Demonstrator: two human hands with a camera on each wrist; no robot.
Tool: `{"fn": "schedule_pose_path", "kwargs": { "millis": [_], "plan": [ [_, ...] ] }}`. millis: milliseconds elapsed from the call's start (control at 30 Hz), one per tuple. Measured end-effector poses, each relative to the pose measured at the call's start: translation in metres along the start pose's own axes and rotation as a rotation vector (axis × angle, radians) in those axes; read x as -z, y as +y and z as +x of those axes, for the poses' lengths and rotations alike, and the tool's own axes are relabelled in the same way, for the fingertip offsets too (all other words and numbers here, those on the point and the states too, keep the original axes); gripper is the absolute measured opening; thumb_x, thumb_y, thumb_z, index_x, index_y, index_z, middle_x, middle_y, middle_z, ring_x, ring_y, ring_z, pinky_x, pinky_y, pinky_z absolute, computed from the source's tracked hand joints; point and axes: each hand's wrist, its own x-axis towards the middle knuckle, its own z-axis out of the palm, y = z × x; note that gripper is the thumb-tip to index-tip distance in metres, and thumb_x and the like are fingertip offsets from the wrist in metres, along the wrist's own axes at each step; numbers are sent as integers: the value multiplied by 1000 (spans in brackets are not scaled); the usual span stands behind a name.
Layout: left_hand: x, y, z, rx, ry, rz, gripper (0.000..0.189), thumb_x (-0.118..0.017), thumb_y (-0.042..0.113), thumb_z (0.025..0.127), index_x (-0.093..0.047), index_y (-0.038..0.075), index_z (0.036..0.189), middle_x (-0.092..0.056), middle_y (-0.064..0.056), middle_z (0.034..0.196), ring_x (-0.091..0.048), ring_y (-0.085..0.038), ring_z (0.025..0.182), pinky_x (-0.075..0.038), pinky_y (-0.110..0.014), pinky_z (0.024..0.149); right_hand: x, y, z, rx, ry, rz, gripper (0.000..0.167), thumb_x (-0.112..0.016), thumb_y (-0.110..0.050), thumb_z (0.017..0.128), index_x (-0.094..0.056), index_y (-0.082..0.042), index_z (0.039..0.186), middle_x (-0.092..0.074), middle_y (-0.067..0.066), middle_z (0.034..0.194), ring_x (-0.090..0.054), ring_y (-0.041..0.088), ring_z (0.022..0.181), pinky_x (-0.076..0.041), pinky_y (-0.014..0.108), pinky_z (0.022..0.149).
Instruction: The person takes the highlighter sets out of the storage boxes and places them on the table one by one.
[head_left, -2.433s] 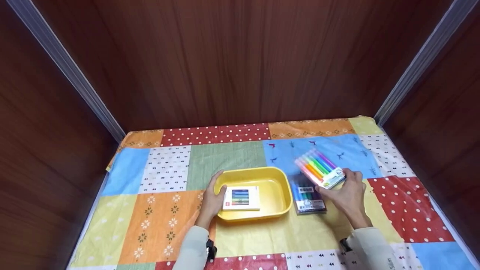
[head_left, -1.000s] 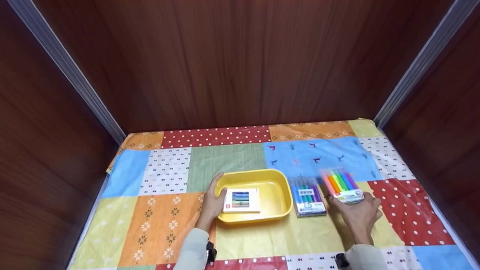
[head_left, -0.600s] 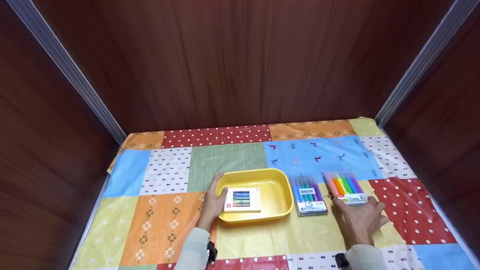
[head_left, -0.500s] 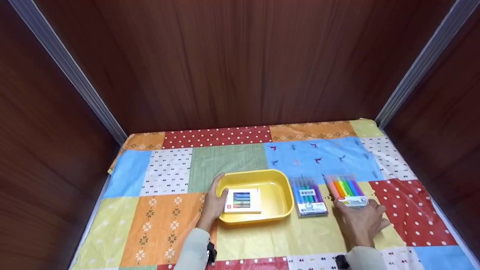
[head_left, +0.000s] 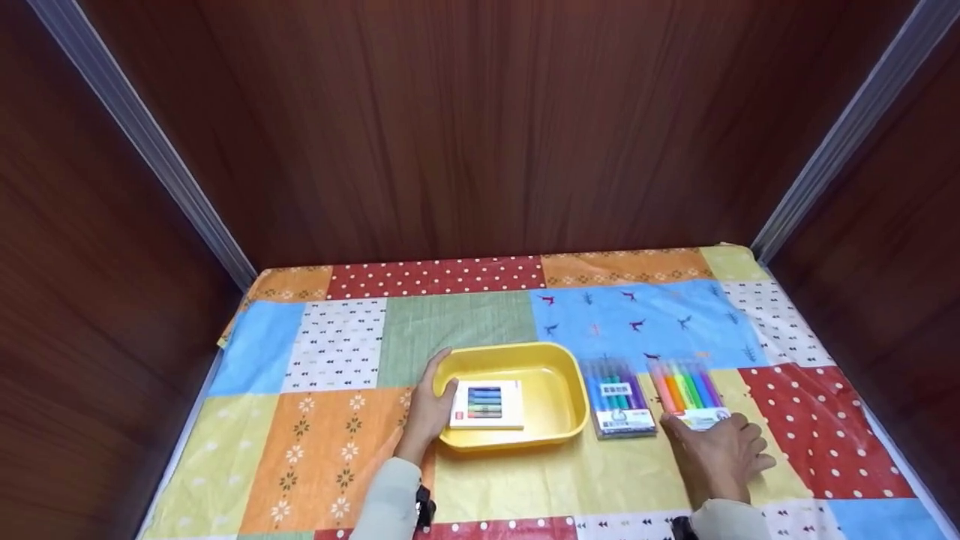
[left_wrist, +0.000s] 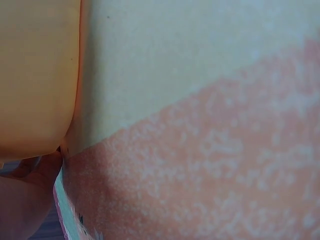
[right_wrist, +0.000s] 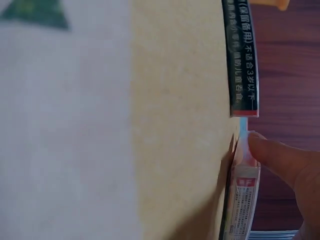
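My left hand (head_left: 429,412) grips the left end of a yellow plastic basin (head_left: 555,435), thumb over the rim and fingers outside. Inside the basin, at its left, lies a white box (head_left: 511,412) with a picture of coloured sticks on it. To the right, a clear pack of bright coloured markers (head_left: 686,390) lies flat on the cloth. My right hand (head_left: 716,454) is at its near end, fingers spread, thumb touching the left corner; the thumb also shows in the right wrist view. A second pack of blue, green and purple pens (head_left: 621,401) lies between basin and markers.
A patchwork-patterned cloth (head_left: 457,315) covers the table. Dark brown wood-grain panels (head_left: 450,135) stand at the back and both sides, with grey metal strips (head_left: 142,142) at the corners.
My right hand has carried the marker pack right and toward me, from above the other pen pack, and laid it down beside it. The fingers have since loosened. The left hand stays on the basin.
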Motion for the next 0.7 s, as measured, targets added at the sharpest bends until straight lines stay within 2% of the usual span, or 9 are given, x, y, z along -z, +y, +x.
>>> {"fn": "schedule_pose_path", "kwargs": {
  "millis": [133, 333, 433, 533, 700],
  "plan": [
    [-1, -1, -1, -5, -1, 4, 54, -56, 16, 103, -42, 28, 153, -39, -7, 162, -34, -37, 151, -27, -60, 123, 2, -1, -4, 40, 15, 1, 134, -66, -83, 70, -22, 20, 143, -29, 43, 131, -28, 55, 116, -25, 69, 102],
    [-1, -2, -2, 2, 2, 2, 53, -56, 17, 103, -42, 29, 153, -39, -6, 162, -36, -37, 150, -30, -61, 121, 8, -14, -16, 247, 80, 48, 122, -75, -72, 72, -29, 13, 146, -35, 40, 137, -32, 55, 117, -25, 65, 92],
    [0, -2, -2, -3, -4, 2, 53, -55, 17, 103, -41, 28, 153, -39, -6, 162, -36, -37, 149, -32, -61, 119, 11, -26, -19, 325, 94, 62, 118, -77, -68, 73, -30, 9, 149, -38, 39, 137, -34, 54, 117, -25, 63, 91],
    [0, -1, -2, -2, -3, 1, 53, -55, 17, 103, -41, 28, 153, -39, -7, 162, -35, -37, 150, -31, -61, 120, 13, -39, -22, 372, 73, 67, 118, -79, -64, 74, -27, 7, 153, -37, 38, 141, -33, 53, 120, -26, 63, 96],
    [-1, -1, -1, -1, 4, -2, 53, -55, 18, 103, -42, 28, 153, -39, -6, 162, -35, -36, 151, -29, -60, 121, 17, -60, -25, 483, 7, 79, 119, -79, -62, 76, -23, 8, 154, -29, 37, 153, -26, 52, 137, -22, 67, 116]
  ]
}}
